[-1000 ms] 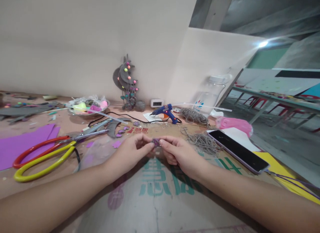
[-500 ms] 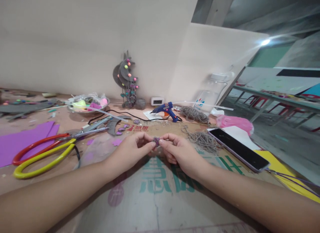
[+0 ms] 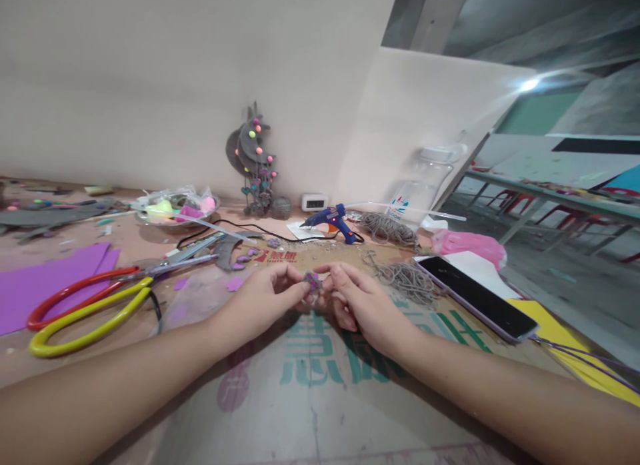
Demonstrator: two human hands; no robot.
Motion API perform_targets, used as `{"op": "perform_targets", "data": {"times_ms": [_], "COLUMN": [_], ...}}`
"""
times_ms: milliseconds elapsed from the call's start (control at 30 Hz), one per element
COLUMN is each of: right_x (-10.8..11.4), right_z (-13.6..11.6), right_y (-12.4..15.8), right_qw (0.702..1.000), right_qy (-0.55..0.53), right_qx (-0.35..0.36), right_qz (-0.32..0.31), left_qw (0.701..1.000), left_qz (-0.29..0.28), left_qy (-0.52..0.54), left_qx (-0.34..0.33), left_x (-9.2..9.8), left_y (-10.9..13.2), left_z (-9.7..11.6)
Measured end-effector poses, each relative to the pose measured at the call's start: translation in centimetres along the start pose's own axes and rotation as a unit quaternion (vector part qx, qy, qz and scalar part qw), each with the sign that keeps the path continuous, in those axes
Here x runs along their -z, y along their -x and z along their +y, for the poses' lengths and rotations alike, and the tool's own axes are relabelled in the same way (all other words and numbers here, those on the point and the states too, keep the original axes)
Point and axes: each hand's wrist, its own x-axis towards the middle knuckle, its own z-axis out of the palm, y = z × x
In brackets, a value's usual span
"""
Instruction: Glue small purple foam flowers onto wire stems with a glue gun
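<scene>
A small purple-and-grey piece (image 3: 313, 280), perhaps felt with grey cord about it, is pinched between the thumb and fingers of my left hand (image 3: 275, 293). My right hand (image 3: 357, 297) is close beside it on the right. Its index finger reaches toward the piece, the thumb is drawn back against that finger, and the other fingers are curled; anything between them is too small to make out. Beyond my hands, a blue glue gun (image 3: 333, 220) stands on a white paper. Left of it lies a grey crescent (image 3: 230, 250) with purple bits along its edge.
Scissors (image 3: 95, 305) with red and yellow handles lie left by purple sheets (image 3: 50, 285). Grey cord (image 3: 407, 282) and a phone (image 3: 477, 297) are on the right. Behind are a moon ornament (image 3: 255, 162), a small clock (image 3: 315, 202) and a clear bottle (image 3: 417, 185).
My right thumb has slid back from the small piece, so more of its purple face shows. My left hand keeps its pinch in nearly the same place.
</scene>
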Motion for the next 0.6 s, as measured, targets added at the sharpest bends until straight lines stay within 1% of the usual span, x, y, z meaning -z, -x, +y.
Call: {"op": "perform_targets", "data": {"times_ms": [100,200,333,433,600], "right_x": [0.52,0.95,0.84,0.48,0.36], "right_z": [-0.41,-0.64,-0.59,-0.58,-0.59], "right_y": [-0.19,-0.40,-0.33,-0.16,-0.10], "right_qw": [0.997,0.987,0.971,0.968,0.968], "right_qy": [0.045,0.128,0.225,0.238,0.241], "right_qx": [0.032,0.051,0.065,0.074,0.066], "right_qz": [0.049,0.078,0.051,0.032,0.033], "left_qw": [1.000,1.000,0.999,0.999,0.997], "left_qz": [0.003,-0.002,-0.006,-0.005,-0.019], "left_qy": [-0.003,-0.015,-0.022,-0.039,-0.058], "left_qx": [0.004,0.000,-0.023,-0.035,-0.039], "left_x": [0.05,0.13,0.24,0.35,0.45], "left_y": [0.01,0.06,0.14,0.23,0.30], "left_z": [-0.07,-0.11,-0.06,-0.08,-0.30]}}
